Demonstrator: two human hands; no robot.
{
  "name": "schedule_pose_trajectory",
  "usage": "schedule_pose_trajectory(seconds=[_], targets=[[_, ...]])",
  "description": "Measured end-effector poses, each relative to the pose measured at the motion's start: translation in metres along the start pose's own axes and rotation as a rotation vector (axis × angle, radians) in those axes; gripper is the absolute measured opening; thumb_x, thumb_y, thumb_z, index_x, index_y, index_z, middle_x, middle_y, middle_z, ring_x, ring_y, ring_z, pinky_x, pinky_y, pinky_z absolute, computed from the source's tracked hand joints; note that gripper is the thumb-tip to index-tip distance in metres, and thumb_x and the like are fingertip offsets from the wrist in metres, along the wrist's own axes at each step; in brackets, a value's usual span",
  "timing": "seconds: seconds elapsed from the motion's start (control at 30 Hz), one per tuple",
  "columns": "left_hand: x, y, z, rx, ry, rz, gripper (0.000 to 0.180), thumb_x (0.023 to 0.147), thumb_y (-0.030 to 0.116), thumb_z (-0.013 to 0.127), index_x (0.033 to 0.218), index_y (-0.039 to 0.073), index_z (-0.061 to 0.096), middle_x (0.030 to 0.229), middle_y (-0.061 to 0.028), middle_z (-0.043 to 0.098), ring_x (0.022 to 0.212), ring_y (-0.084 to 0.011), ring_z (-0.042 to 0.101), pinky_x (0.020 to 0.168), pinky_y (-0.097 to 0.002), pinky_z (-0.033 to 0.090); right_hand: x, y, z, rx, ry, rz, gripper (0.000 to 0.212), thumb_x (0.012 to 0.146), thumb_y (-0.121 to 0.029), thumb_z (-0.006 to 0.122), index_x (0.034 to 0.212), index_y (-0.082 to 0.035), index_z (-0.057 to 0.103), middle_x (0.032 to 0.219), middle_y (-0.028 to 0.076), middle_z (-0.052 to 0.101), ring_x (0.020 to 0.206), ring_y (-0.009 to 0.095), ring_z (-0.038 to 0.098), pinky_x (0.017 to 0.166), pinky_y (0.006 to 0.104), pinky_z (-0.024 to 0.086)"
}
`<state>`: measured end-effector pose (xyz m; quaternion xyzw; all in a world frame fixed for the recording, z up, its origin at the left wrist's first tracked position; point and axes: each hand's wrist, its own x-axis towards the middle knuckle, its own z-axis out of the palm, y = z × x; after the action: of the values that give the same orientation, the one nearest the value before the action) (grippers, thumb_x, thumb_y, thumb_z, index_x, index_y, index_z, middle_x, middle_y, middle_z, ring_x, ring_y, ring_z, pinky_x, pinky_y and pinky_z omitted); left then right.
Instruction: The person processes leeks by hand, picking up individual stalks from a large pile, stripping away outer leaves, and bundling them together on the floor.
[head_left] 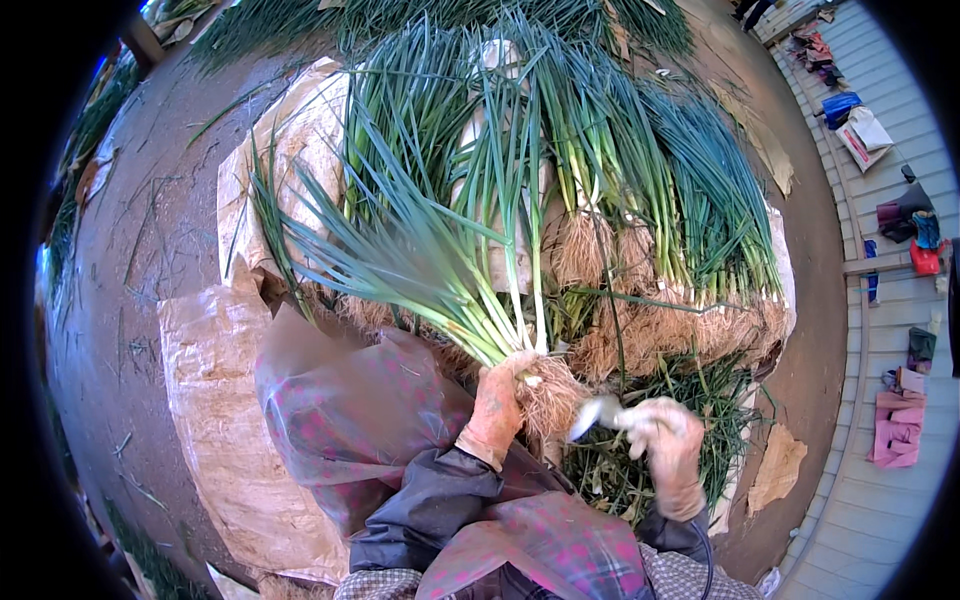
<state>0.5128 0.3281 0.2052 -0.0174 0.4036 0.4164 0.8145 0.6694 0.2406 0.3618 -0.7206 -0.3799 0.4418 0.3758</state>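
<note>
My left hand [492,412] is closed round the lower white stalks of a bunch of spring onions [470,310]. Their green leaves fan out to the far left, and the bushy roots [552,398] point toward my right hand. That hand [668,445], smeared by motion, grips a small tool [598,414] with a pale, shiny, rounded end beside the roots. Blur hides the tool's exact kind. Plastic sheeting with a pink pattern [350,410] covers my lap beneath the left forearm.
More spring onions [700,190] lie in rows ahead, roots toward me. Loose leaf trimmings [715,430] are heaped beneath my right hand. Tan sacking [215,400] spreads at the left, and another leafy pile [440,15] lies far ahead. Along the right, a pale ribbed wall [860,330] has clothes and bags against it.
</note>
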Motion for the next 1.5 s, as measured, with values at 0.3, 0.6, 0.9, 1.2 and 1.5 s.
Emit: schedule_pose_trajectory(seconds=[0.3,0.6,0.9,1.2,1.5], targets=[[-0.015,-0.014,0.011,0.19,-0.128,-0.125,0.026,0.08,0.001,0.066,0.106,0.004,0.061,0.086,-0.0022,0.063,0.066,-0.0118,0.059,0.051,-0.0232,0.047,0.17,0.011,0.07,-1.189,0.102,-0.526,0.065,0.073,-0.05,0.073,0.112,-0.001,0.06,0.083,0.01,0.067,0.074,0.022,0.063,0.075,0.0366,0.044],[-0.025,0.017,0.021,0.251,-0.268,-0.226,0.036,0.081,0.006,0.065,0.116,0.002,0.059,0.101,-0.0042,0.066,0.073,-0.0102,0.059,0.055,-0.0205,0.046,0.268,0.005,0.07,0.822,0.064,-0.018,0.015,0.091,-0.006,0.049,0.097,0.001,0.061,0.068,-0.001,0.049,0.054,0.007,0.043,0.052,0.0213,0.045],[-0.043,0.026,0.025,-0.275,-0.535,-0.183,0.078,0.063,0.019,0.07,0.134,0.006,0.041,0.108,-0.0117,0.055,0.1,-0.0294,0.055,0.098,-0.0437,0.042,0.255,0.012,0.019,-0.909,0.345,-0.222,0.06,0.079,-0.056,0.067,0.11,-0.006,0.057,0.098,0.009,0.064,0.085,0.02,0.064,0.077,0.0385,0.051],[-0.026,0.017,0.006,0.012,-0.406,-0.293,0.062,0.068,0.009,0.069,0.126,0.002,0.047,0.112,-0.0119,0.057,0.101,-0.0258,0.058,0.079,-0.0311,0.052,0.173,0.021,0.001,-1.055,0.056,-0.899,0.022,0.09,-0.028,0.064,0.089,-0.006,0.061,0.055,0.003,0.047,0.045,0.011,0.046,0.035,0.0275,0.038],[-0.033,0.013,0.028,-0.03,-0.525,-0.203,0.066,0.081,0.018,0.066,0.138,0.002,0.04,0.119,-0.0125,0.06,0.109,-0.0221,0.057,0.093,-0.0348,0.046,0.02,0.245,-0.029,-1.341,-0.937,0.287,0.029,0.086,-0.03,0.056,0.102,-0.009,0.067,0.097,0.015,0.069,0.087,0.034,0.066,0.074,0.0448,0.053]])
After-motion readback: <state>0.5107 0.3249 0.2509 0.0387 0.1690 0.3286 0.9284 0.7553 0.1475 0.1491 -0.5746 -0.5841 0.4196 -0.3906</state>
